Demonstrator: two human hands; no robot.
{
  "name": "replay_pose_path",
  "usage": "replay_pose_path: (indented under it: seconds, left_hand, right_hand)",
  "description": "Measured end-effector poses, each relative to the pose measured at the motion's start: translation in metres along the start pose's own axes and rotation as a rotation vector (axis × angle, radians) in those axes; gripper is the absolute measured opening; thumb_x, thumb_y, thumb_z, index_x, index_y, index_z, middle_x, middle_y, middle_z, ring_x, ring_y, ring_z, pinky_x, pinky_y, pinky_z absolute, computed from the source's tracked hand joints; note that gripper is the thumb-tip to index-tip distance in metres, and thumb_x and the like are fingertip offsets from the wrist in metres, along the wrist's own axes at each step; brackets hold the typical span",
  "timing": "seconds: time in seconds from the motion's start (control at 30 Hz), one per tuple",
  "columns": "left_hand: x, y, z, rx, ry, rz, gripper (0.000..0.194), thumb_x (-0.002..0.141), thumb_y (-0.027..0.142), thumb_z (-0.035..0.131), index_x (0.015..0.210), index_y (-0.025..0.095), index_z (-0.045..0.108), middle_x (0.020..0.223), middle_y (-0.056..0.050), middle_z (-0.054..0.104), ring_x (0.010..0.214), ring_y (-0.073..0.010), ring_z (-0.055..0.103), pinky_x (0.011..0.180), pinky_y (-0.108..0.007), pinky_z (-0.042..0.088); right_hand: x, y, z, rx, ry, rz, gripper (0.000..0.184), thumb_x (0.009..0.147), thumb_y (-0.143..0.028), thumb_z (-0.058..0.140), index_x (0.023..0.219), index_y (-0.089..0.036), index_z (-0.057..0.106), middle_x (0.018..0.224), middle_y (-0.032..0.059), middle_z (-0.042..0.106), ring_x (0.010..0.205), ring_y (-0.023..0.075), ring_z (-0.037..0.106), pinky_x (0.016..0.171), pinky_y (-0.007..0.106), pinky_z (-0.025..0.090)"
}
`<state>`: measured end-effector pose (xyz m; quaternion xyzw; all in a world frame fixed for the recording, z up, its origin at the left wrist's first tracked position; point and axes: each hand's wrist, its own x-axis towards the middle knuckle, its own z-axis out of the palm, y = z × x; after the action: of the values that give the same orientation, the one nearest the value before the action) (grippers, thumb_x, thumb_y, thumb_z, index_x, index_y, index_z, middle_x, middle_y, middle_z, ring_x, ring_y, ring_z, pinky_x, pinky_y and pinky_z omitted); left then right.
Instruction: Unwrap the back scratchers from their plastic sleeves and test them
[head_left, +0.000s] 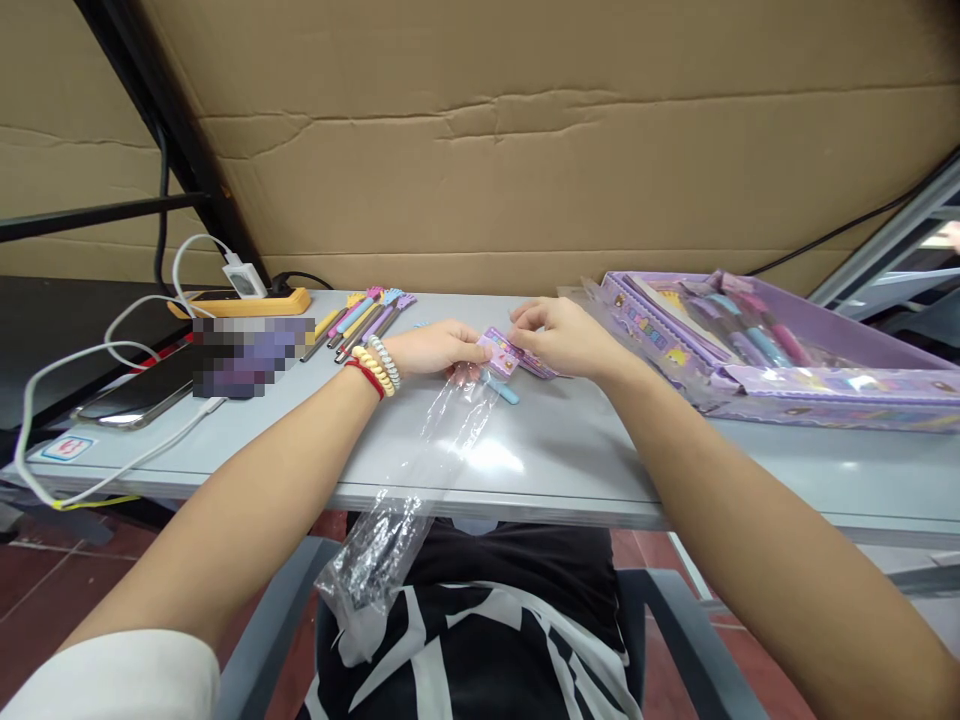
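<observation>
My left hand [437,348] and my right hand [564,337] meet over the grey table [570,455], both pinched on a small purple card header [501,354] at the top of a long clear plastic bag [420,475]. The bag trails toward me and hangs over the table's front edge onto my lap. A light blue piece [507,391] lies just under the header. My left wrist carries red, yellow and white bracelets [376,367].
Several colourful pens [364,320] lie behind my left hand. A purple stationery box [757,345] with pens stands at the right. At the left are a phone [139,398], white cables [112,350] and a yellow power strip [244,302]. Cardboard [525,140] backs the table.
</observation>
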<state>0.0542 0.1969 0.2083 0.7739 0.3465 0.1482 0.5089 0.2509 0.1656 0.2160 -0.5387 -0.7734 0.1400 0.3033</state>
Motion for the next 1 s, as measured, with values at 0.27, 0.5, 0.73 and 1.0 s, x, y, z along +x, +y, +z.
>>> replay_pose_path:
  seconds: [0.27, 0.5, 0.73, 1.0]
  left_hand:
    - [-0.003, 0.005, 0.001, 0.012, -0.022, 0.015, 0.03, 0.087, 0.023, 0.06, 0.06, 0.012, 0.062, 0.057, -0.001, 0.057, 0.051, -0.0074, 0.049, 0.056, -0.024, 0.037]
    - [-0.003, 0.004, 0.0, 0.029, 0.037, -0.001, 0.029, 0.084, 0.027, 0.065, 0.059, 0.012, 0.062, 0.058, -0.002, 0.058, 0.054, -0.0082, 0.051, 0.056, -0.024, 0.04]
    - [-0.002, 0.003, 0.0, 0.052, 0.042, -0.025, 0.025, 0.082, 0.028, 0.065, 0.062, 0.013, 0.064, 0.061, -0.003, 0.06, 0.054, -0.0087, 0.053, 0.056, -0.024, 0.041]
    - [-0.003, 0.005, 0.002, 0.033, 0.044, -0.018, 0.026, 0.086, 0.023, 0.059, 0.063, 0.013, 0.063, 0.063, -0.003, 0.061, 0.054, -0.0078, 0.052, 0.057, -0.023, 0.042]
  right_hand:
    - [0.0, -0.004, -0.005, 0.175, -0.076, 0.185, 0.021, 0.083, -0.021, 0.055, 0.063, -0.017, 0.056, 0.061, 0.0014, 0.053, 0.052, 0.0107, 0.042, 0.05, 0.026, 0.032]
    - [0.009, 0.021, -0.019, -0.279, 0.321, 0.23, 0.026, 0.078, -0.017, 0.057, 0.053, -0.02, 0.051, 0.059, 0.008, 0.059, 0.057, 0.0179, 0.052, 0.053, 0.03, 0.036]
    - [0.013, 0.041, -0.009, -0.61, -0.054, 0.314, 0.016, 0.061, -0.01, 0.066, 0.051, -0.02, 0.057, 0.057, 0.0084, 0.06, 0.053, 0.0199, 0.056, 0.048, 0.03, 0.04]
    - [-0.001, 0.002, -0.01, 0.018, 0.006, 0.172, 0.032, 0.089, -0.044, 0.053, 0.076, -0.017, 0.065, 0.076, 0.0068, 0.063, 0.062, 0.0151, 0.054, 0.055, 0.029, 0.039]
